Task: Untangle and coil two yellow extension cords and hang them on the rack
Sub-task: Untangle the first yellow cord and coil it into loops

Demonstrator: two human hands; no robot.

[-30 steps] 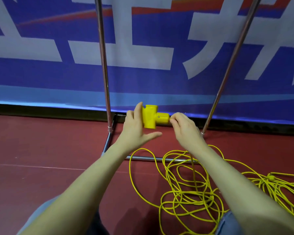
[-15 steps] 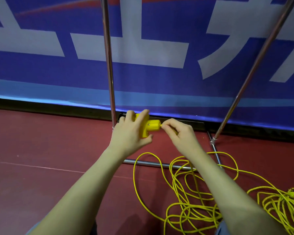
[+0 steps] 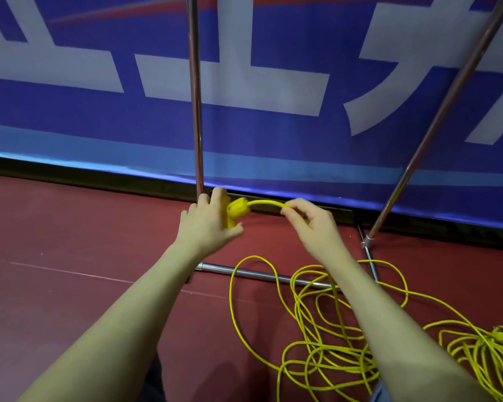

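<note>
the yellow socket block [image 3: 235, 213] sat gripped in the left hand [image 3: 206, 227] while the right hand [image 3: 311, 224] pinched its thin, limp-looking cord [image 3: 266, 203] just beside it, the rest lying tangled on the red floor [image 3: 70, 227] by the rack [image 3: 196, 111].

Rack [image 3: 194, 111] top cut off; cord pile [image 3: 476, 352] runs off right edge.

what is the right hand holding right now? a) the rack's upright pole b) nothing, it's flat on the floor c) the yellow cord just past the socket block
c: the right hand pinches the yellow cord where it leaves the socket block, which the left hand grips.
</note>
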